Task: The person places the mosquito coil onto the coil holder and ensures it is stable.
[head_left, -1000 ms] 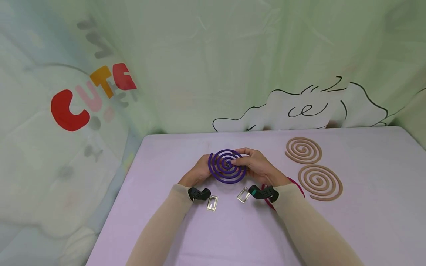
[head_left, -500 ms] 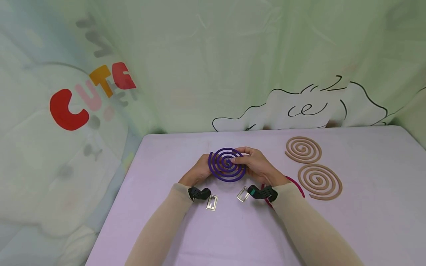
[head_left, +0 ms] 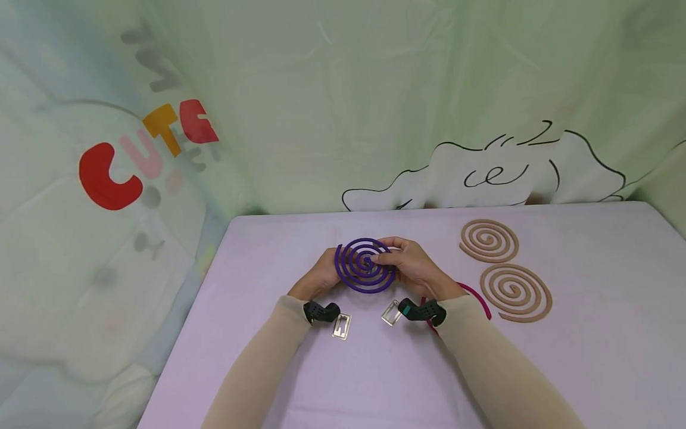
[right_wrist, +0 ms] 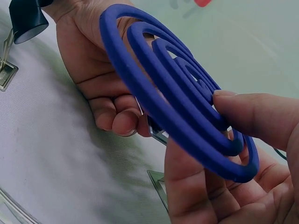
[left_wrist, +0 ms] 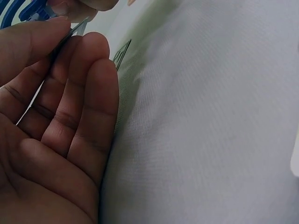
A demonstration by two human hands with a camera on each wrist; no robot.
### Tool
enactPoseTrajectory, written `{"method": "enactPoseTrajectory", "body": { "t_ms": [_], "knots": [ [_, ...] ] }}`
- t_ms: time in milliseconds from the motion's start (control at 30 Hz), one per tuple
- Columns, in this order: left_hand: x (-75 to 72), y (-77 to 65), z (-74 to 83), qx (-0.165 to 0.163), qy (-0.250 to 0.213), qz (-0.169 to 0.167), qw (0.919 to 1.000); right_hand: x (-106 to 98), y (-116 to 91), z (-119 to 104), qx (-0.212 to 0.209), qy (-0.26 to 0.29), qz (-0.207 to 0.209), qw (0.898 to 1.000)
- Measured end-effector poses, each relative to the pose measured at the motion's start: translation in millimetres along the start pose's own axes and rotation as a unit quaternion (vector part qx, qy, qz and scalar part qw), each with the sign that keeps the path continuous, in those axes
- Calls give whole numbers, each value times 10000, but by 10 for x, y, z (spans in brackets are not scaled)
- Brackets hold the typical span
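A purple-blue mosquito coil [head_left: 367, 291] is held up above the table, between the two hands. The right hand [head_left: 415, 268] grips it, with the thumb pressing near its centre and the fingers behind it. Behind the coil, the left hand [head_left: 320, 275] pinches a thin metal coil stand [left_wrist: 77, 29] between thumb and fingers, in the left wrist view. From the right wrist view, part of that stand [right_wrist: 158, 132] shows under the coil [right_wrist: 156, 108]. Where the stand meets the coil's centre is hidden.
Two flat metal stands, a left one [head_left: 339, 337] and a right one [head_left: 385, 320], lie on the table between the wrists. A red coil [head_left: 479, 295] lies partly hidden under the right forearm. Two tan coils, a far one [head_left: 488, 240] and a nearer one [head_left: 513, 291], lie at the right.
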State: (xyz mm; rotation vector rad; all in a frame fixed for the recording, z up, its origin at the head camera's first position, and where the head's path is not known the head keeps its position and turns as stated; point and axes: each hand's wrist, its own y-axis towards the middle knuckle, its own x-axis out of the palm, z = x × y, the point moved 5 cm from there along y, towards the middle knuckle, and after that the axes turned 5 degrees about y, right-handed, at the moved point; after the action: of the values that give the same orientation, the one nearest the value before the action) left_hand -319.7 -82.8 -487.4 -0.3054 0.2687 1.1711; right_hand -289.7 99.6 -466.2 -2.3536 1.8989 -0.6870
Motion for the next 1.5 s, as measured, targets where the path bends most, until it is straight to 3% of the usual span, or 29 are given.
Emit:
{"method": "enactPoseTrajectory", "body": {
  "t_ms": [867, 1500],
  "knots": [
    [11, -21, -18, -49, -273, -54, 9996, -5, -2, 18, 64, -169, 149, 9997],
    [16, -40, -12, 209, -296, -131, 9993, 10, -9, 4, 3, -171, 272, 9995]
  ]
}}
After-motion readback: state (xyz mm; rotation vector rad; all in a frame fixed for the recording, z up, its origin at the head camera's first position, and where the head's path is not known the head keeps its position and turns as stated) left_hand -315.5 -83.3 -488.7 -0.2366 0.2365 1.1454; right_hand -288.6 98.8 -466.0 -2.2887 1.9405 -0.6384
